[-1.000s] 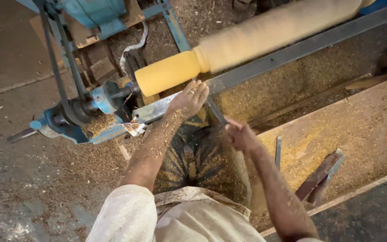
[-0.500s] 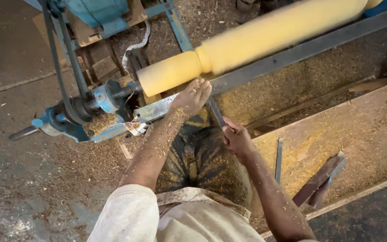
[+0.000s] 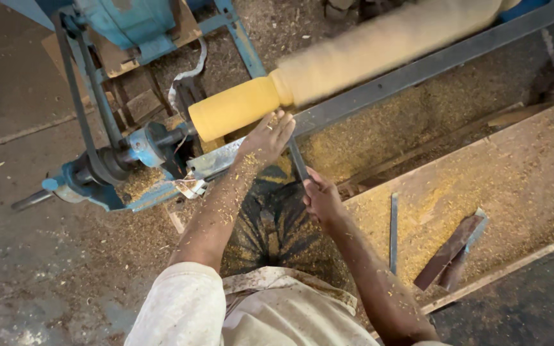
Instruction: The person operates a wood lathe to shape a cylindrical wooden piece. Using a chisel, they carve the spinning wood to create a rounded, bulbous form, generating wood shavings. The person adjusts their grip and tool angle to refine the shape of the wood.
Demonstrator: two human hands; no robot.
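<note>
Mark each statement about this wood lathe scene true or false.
1. The right hand grips a long dark chisel. True.
2. The left hand rests on the floor. False: it sits at the tool rest under the wooden workpiece.
3. Sawdust covers the bench. True.
4. The workpiece is painted blue. False: it is pale yellow wood.
5. A flat metal bar lies on the bench. True.

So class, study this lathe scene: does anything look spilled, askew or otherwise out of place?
Yes. Wood shavings lie thick over the bench, the floor and the person's forearms. Loose tools, a flat metal bar and a dark chisel, lie half buried in them. The left hand rests very close under the spinning workpiece.
</note>
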